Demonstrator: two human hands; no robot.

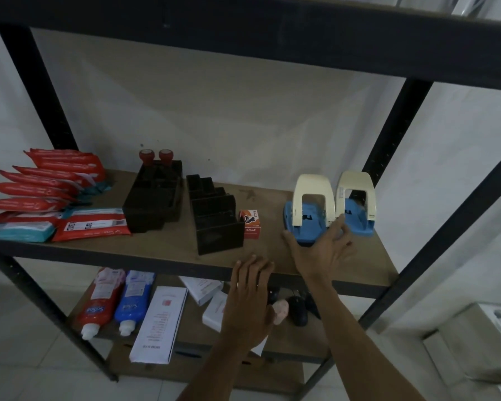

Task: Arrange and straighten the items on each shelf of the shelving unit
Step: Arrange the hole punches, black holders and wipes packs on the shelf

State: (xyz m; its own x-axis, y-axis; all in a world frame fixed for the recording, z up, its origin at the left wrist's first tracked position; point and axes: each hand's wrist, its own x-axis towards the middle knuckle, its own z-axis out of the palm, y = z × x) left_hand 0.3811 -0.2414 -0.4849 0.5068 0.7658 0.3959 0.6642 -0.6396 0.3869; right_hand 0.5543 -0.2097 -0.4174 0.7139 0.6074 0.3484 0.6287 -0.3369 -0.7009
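As you face the middle shelf (pixel 162 250), red packets (pixel 47 180) sit fanned in an overlapping stack at its far left, with two more packs lying flat in front of them. Next along, a black tray (pixel 154 198) stands with two red-capped stamps (pixel 156 156) poking up at its back. A stepped black organizer (pixel 214 215) sits just beside it, angled, with a small orange box (pixel 252 224) touching its right side.

Your left hand (pixel 249 296) comes next. Its fingers are straight and held together, gripping nothing, with the tips at the shelf's front edge.

And now your right hand (pixel 321 247), on the near hole punch (pixel 310 209). The thumb is against the left of the blue base and the fingers are splayed and fairly straight on the right side. One fingertip is up at the cream handle, touching rather than wrapped round. The second hole punch (pixel 357 204) stands just beside it, at the shelf's right end.

Down below, on the lower shelf, a red bottle (pixel 99 302) and a blue bottle (pixel 133 299) lie side by side. White boxes (pixel 159 319) and dark computer mice (pixel 298 309) lie to their right.
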